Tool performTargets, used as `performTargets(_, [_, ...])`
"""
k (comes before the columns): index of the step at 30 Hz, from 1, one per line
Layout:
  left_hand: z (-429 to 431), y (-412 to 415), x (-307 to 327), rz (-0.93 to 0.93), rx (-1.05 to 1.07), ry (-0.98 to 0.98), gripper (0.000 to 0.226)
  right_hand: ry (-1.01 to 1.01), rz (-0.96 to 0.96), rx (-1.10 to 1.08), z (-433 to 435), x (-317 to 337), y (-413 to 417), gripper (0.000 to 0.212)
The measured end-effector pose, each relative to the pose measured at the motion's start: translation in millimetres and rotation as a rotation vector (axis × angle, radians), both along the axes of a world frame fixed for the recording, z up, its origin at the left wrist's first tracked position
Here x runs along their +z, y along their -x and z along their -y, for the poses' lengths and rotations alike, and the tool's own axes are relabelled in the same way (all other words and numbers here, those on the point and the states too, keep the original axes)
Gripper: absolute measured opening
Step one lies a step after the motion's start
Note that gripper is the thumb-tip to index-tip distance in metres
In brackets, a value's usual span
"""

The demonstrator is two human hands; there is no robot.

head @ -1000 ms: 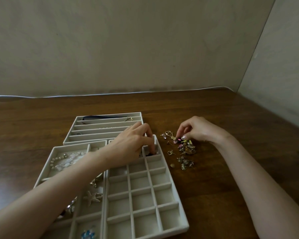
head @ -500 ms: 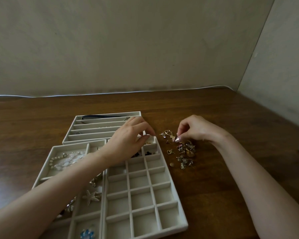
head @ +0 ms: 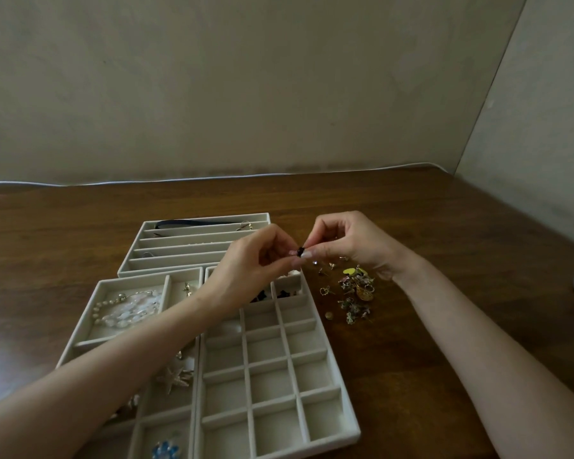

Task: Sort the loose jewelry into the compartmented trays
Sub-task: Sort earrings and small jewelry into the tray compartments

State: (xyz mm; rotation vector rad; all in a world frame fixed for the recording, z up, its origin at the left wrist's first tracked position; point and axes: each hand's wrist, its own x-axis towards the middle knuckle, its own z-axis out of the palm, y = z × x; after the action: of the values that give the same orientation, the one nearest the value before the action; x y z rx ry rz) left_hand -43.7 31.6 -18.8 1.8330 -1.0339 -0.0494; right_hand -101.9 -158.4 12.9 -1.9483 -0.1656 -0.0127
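Loose jewelry (head: 357, 289) lies in a small heap on the wooden table (head: 444, 220), just right of the grid tray (head: 340, 405). One small black piece (head: 300, 251) is off the table and between your hands.

A second ago your left fingertips were down in the tray's far right compartment and your right hand was picking in the heap. Both hands have since lifted and met in the air above the tray's far edge. Your left hand (head: 256, 263) pinches the black piece between thumb and forefinger, with the other fingers curled. Your right hand (head: 355, 246) pinches it from the other side, fingertips closed on it. It is too small to tell which hand brought it, or whether you are passing it across or fitting two parts together.

Similar dark pieces (head: 284, 294) already sit in the far compartments of the grid tray, directly below your hands, so this one most likely belongs with them. It would be a short drop, and you would need a clean release so it doesn't bounce over a divider. Most of the heap is still unsorted. A pearl bracelet (head: 126, 306) already lies in the left tray (head: 90, 313).
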Motion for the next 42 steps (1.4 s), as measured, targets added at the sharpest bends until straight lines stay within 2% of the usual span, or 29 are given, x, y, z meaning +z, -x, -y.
performTargets(4, [-1.0,1.3,4.6,0.001,-0.019,-0.006,0.018,0.016,0.011,-0.031,5.4,1.5,-0.4,0.007])
performTargets(6, [-1.4,-0.5,6.2,0.086,-0.020,-0.040,0.014,0.025,0.041,-0.153,12.6,0.6,-2.4,0.008])
performTargets(9, [-3.0,-5.7,6.8,0.268,-0.046,-0.197,0.009,0.214,0.108,-0.387,25.9,-7.1,-8.4,0.006])
performTargets(11, [-4.3,-6.6,6.4,0.291,-0.063,-0.274,0.010,0.328,0.123,-0.446,31.1,-13.3,-11.8,0.007])
performTargets(18, [-2.7,-5.2,-2.3,0.360,-0.079,-0.320,0.016,0.570,0.100,-0.403,27.3,-31.2,-20.1,0.008])
performTargets(22, [-1.6,-4.7,-4.4,0.533,-0.016,-0.337,0.011,0.719,0.116,-0.378,21.3,-42.4,-24.1,0.015])
performTargets(26, [-1.1,-5.1,-6.6,0.627,0.036,-0.350,0.009,0.782,0.129,-0.384,20.3,-43.2,-25.0,0.019])
performTargets(31, [0.9,-5.3,-9.2,0.629,0.091,-0.316,0.009,0.880,0.103,-0.380,20.0,-37.6,-25.5,0.011])
performTargets(38, [0.0,-6.0,-6.8,0.592,0.069,-0.238,0.004,0.916,0.080,-0.330,21.1,-35.4,-27.9,0.006])
performTargets(40, [-0.1,-5.4,-6.2,0.587,0.062,-0.216,0.004,0.834,0.066,-0.323,24.2,-35.7,-26.3,0.005])
performTargets(42, [-0.3,-5.0,-6.0,0.566,0.071,-0.191,0.004,0.664,0.049,-0.340,27.5,-34.2,-24.3,0.006])
